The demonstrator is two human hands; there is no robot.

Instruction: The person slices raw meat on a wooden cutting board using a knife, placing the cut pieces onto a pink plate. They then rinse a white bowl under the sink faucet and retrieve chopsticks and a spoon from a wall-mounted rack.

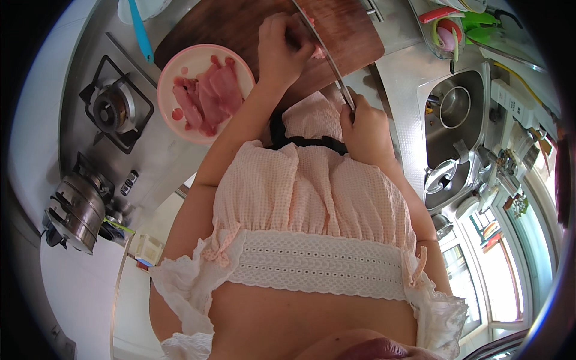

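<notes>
A long kitchen knife (327,56), seen nearly edge-on, is in my right hand (366,128), whose fingers wrap its handle near my body. The blade reaches up across a dark wooden cutting board (355,33). Beside the blade, my left hand (285,47) is over the board with its fingers bent; whether it grips something is hidden. Small pieces of raw meat (318,51) show along the blade. Left of my left forearm sits a pink-rimmed plate (168,121) bearing slices of raw meat (209,96).
A gas burner (110,112) and a steel pot (78,209) stand at left. A blue utensil (141,33) rests by a white bowl (146,9). On the right are a steel sink (468,130) with a small pot (454,105) and a glass lid (441,177), and a container of vegetables (446,38).
</notes>
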